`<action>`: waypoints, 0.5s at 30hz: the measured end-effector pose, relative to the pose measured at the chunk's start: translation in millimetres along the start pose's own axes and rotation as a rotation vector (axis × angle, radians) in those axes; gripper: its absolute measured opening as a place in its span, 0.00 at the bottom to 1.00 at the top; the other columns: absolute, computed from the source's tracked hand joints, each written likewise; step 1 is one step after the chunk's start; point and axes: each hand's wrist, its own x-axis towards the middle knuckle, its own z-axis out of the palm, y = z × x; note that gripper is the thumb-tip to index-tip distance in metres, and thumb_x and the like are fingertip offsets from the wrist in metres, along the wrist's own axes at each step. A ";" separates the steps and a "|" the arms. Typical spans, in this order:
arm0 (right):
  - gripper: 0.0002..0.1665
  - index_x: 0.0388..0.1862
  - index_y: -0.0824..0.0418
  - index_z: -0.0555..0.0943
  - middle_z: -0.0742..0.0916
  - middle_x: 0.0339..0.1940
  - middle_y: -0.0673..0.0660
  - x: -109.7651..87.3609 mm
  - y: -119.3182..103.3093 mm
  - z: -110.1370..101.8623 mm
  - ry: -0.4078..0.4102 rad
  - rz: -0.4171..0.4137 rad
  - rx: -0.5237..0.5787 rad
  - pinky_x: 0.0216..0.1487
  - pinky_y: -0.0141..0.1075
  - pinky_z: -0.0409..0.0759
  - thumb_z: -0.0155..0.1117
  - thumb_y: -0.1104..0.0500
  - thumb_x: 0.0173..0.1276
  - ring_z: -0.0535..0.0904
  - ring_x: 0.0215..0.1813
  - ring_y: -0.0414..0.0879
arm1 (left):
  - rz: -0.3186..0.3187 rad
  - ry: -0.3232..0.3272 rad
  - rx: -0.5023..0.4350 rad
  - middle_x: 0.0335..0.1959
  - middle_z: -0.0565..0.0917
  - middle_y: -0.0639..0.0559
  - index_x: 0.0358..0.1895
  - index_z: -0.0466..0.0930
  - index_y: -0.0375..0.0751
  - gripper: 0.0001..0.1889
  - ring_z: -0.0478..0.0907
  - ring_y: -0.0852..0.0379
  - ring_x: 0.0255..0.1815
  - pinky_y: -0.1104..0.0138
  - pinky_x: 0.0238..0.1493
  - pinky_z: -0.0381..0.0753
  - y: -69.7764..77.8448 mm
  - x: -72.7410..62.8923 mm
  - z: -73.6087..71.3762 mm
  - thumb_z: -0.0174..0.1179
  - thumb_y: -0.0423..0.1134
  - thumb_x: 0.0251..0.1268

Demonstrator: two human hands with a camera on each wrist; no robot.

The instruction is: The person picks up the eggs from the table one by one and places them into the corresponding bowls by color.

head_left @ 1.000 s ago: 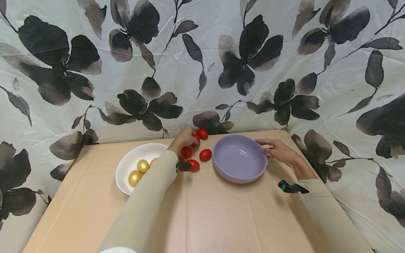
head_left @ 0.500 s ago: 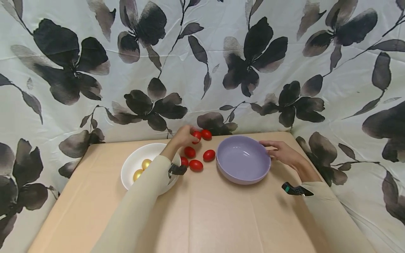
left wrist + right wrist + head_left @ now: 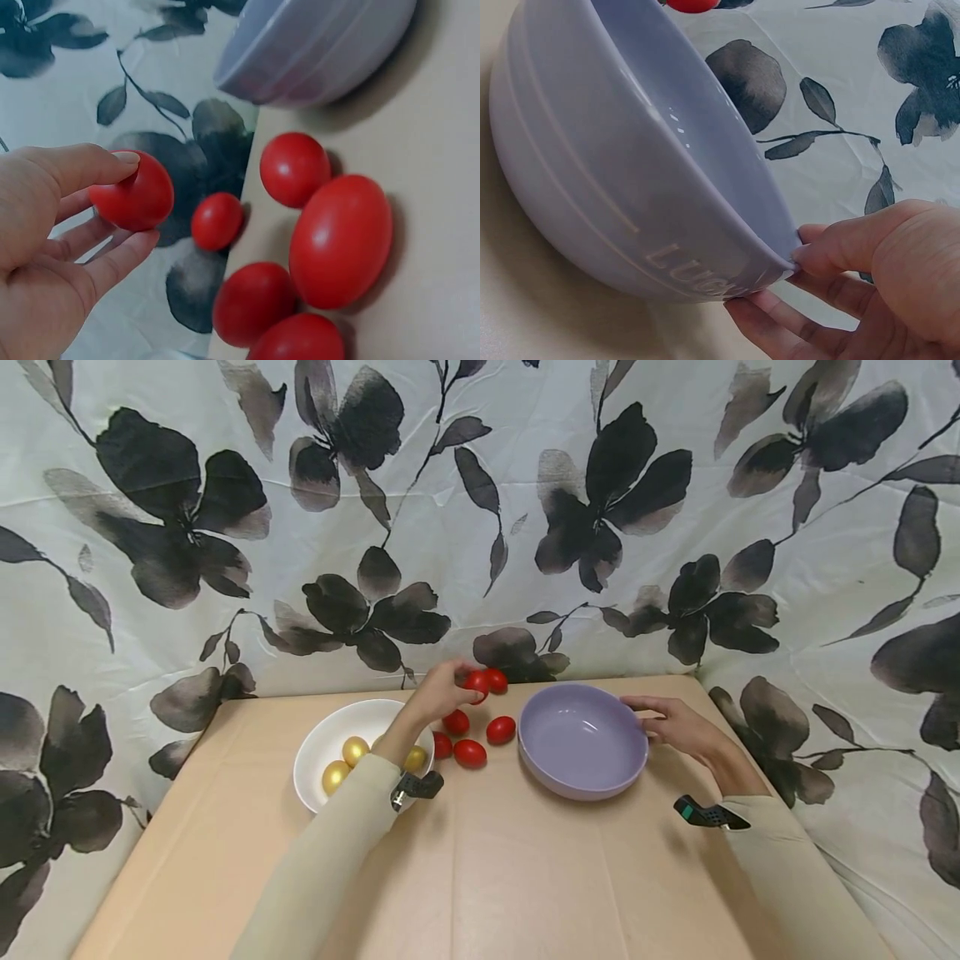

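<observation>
My left hand (image 3: 435, 695) pinches a red egg (image 3: 136, 196) between thumb and fingertips, at the table's far edge. Another red egg (image 3: 497, 681) lies just behind the held one. Several more, such as the red egg (image 3: 501, 730) nearest the purple bowl, lie loose between the two bowls. At the right, my right hand (image 3: 681, 732) grips the rim of the purple bowl (image 3: 583, 783), thumb at the rim and fingers against the outer wall. Raised letters show on that wall in the right wrist view. No eggs show inside the purple bowl.
A white bowl (image 3: 309, 758) stands at the left with several golden eggs (image 3: 335, 777) inside; my left forearm passes over it and hides part. Behind the tan table (image 3: 517, 877) hangs a white cloth (image 3: 480, 610) with dark flowers.
My left hand has raised the red egg slightly and turned at the wrist, while its forearm shifted over the white bowl. The right hand keeps its grip on the purple bowl.
</observation>
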 end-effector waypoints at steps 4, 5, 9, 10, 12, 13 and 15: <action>0.30 0.77 0.65 0.66 0.68 0.75 0.73 -0.5 1.2 -0.3 -0.001 0.006 0.005 0.58 0.51 0.82 0.50 0.67 0.77 0.70 0.71 0.70 | 0.027 -0.007 -0.033 0.57 0.82 0.43 0.65 0.76 0.38 0.26 0.78 0.43 0.59 0.54 0.59 0.81 10.4 -8.5 2.6 0.67 0.33 0.64; 0.30 0.77 0.65 0.66 0.68 0.76 0.72 -0.7 1.1 -0.4 -0.002 0.008 0.008 0.58 0.51 0.82 0.50 0.67 0.77 0.70 0.71 0.70 | 0.033 -0.007 -0.036 0.58 0.82 0.43 0.65 0.76 0.38 0.26 0.78 0.43 0.59 0.54 0.59 0.82 13.2 -10.6 3.3 0.67 0.33 0.64; 0.30 0.77 0.65 0.66 0.67 0.76 0.72 -1.8 -0.3 -0.8 -0.006 0.012 0.014 0.58 0.52 0.82 0.50 0.67 0.77 0.69 0.71 0.71 | 0.056 -0.021 -0.046 0.57 0.83 0.45 0.65 0.76 0.40 0.25 0.78 0.43 0.61 0.53 0.58 0.82 24.5 -18.0 6.7 0.68 0.34 0.64; 0.30 0.77 0.65 0.66 0.67 0.76 0.72 -2.0 -0.8 -0.8 -0.008 0.012 0.015 0.58 0.53 0.82 0.50 0.67 0.77 0.69 0.71 0.71 | 0.058 -0.025 -0.048 0.57 0.83 0.45 0.65 0.77 0.42 0.25 0.78 0.44 0.60 0.53 0.58 0.82 27.0 -19.6 7.7 0.68 0.34 0.64; 0.30 0.77 0.65 0.66 0.68 0.76 0.73 -2.0 -1.7 -0.8 -0.010 0.009 0.015 0.58 0.53 0.82 0.50 0.67 0.77 0.70 0.71 0.71 | 0.069 -0.033 -0.050 0.57 0.83 0.47 0.65 0.77 0.42 0.25 0.78 0.45 0.60 0.54 0.58 0.82 30.8 -21.7 9.9 0.68 0.35 0.64; 0.30 0.77 0.65 0.66 0.68 0.75 0.73 -1.9 -2.0 -0.8 -0.011 0.008 0.017 0.58 0.53 0.82 0.50 0.67 0.76 0.70 0.71 0.71 | 0.074 -0.034 -0.050 0.56 0.83 0.47 0.64 0.77 0.43 0.25 0.78 0.46 0.60 0.54 0.58 0.82 32.7 -22.6 11.0 0.68 0.35 0.64; 0.30 0.77 0.65 0.66 0.68 0.75 0.73 -1.3 -2.0 -0.7 -0.012 0.007 0.020 0.58 0.53 0.82 0.50 0.68 0.76 0.70 0.71 0.71 | 0.082 -0.036 -0.058 0.55 0.84 0.48 0.64 0.77 0.43 0.25 0.79 0.47 0.58 0.56 0.57 0.82 36.2 -24.5 13.1 0.68 0.35 0.64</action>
